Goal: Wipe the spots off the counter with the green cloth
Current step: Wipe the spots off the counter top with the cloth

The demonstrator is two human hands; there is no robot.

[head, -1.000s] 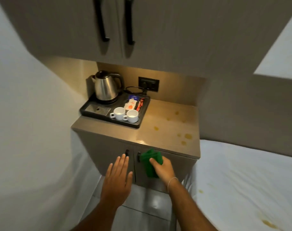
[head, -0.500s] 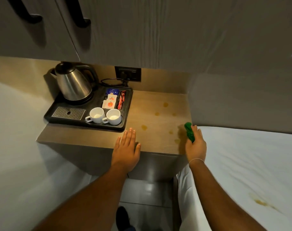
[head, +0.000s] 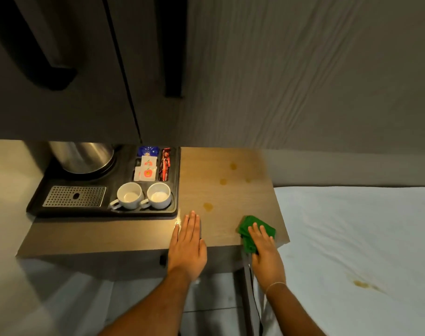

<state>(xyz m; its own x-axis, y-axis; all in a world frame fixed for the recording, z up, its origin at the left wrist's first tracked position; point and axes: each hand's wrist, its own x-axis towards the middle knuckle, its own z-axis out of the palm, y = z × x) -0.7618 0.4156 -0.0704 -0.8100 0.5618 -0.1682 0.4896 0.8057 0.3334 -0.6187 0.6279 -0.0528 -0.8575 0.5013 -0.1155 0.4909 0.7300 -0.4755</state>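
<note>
The wooden counter (head: 97,235) carries several yellowish spots; the nearest spot (head: 208,206) lies just beyond my left fingertips, and others (head: 233,166) sit farther back. My right hand (head: 264,253) lies flat on the green cloth (head: 251,226) and presses it onto the counter's front right corner. My left hand (head: 188,246) rests palm down on the counter's front edge, fingers together and holding nothing.
A black tray (head: 61,210) on the left holds a steel kettle (head: 81,157), two white cups (head: 143,196) and sachets (head: 147,168). Dark upper cabinets (head: 85,69) hang low overhead. A white bed (head: 356,238) with a stain (head: 361,284) borders the counter's right side.
My right hand moved the cloth from the counter's right edge onto the front right corner and now lies flat on it. The view has come closer; my left hand stays on the front edge.
</note>
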